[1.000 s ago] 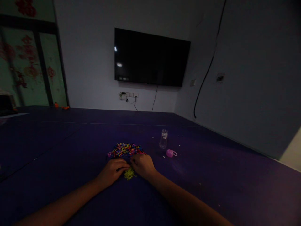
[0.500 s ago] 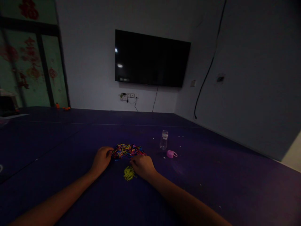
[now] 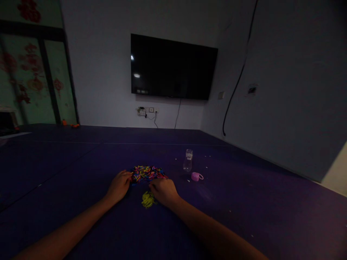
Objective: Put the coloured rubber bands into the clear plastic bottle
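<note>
A pile of small multicoloured rubber bands (image 3: 146,172) lies on the dark purple floor in front of me. At its left edge, my left hand (image 3: 119,186) has its fingertips closed together against the bands; what they pinch, if anything, is too small to make out. My right hand (image 3: 164,190) rests at the pile's near right side, its fingers curled and pressed together, hiding whatever is in them. Just below and left of that hand sits a separate small heap of yellow-green rubber bands (image 3: 148,199).
Right of the pile are a clear bottle (image 3: 188,162) and a pink cap with a loop (image 3: 196,176). White scraps dot the purple floor (image 3: 217,202). A television (image 3: 173,66) hangs on the far wall, and a black cable (image 3: 234,94) runs down the right wall.
My left fingertips have drawn together at the pile's left edge. The right hand stays almost where it was. The whole view has shifted slightly.
</note>
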Available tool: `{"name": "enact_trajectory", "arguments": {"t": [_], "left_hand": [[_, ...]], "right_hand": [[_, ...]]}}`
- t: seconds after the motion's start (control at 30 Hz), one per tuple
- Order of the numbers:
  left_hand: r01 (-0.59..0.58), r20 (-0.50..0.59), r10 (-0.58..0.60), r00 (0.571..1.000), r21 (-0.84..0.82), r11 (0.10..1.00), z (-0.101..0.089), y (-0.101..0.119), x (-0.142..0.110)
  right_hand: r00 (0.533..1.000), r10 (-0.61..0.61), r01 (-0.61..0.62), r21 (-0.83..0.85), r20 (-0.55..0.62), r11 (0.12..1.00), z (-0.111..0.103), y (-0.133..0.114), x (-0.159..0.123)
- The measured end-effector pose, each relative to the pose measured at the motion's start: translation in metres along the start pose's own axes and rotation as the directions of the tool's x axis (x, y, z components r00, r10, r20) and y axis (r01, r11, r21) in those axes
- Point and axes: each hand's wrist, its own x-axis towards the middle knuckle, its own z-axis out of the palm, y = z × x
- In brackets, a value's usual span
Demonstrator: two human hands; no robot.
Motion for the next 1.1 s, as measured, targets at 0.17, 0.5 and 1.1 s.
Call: {"name": "enact_trajectory", "arguments": {"t": [0.17,0.5,1.1], "left_hand": [[-0.136,-0.199,0.131,0.971,-0.013,0.991,-0.003,0.008,-0.004],[-0.818,-0.111,0.814,0.57,0.019,0.575,-0.016,0.057,-0.03],[-0.101,-0.181,0.059,0.982,-0.237,0.966,-0.014,0.038,-0.018]], "right_hand": [[1.0,0.01,-0.01,0.009,0.008,1.0,0.0,0.0,0.001],[1.0,-0.001,0.001,0.003,0.006,1.0,-0.001,0.0,-0.001],[1.0,0.002,-0.002,0.003,-0.006,1.0,-0.002,-0.002,0.0]]}}
